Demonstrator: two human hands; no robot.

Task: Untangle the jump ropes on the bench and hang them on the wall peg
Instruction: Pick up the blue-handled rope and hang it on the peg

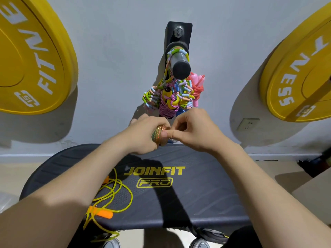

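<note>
fingers (180,123) of r hand (197,133) pinch coiled rope (157,134) gripped in l hand (141,136), centre. yellow rope (116,192) on bench (197,185), 7 o'clock; peg (179,63) w/ hung ropes (168,99), 12.

A: Your light is bright and comes from above: under your left hand (143,136) and right hand (196,130), dark arm shadows cross the bench (206,197).
B: Out beyond your hands, the left yellow plate (26,51) and right yellow plate (302,77) bow with the lens, dropping broad soft shadows on the wall (116,51).
</note>
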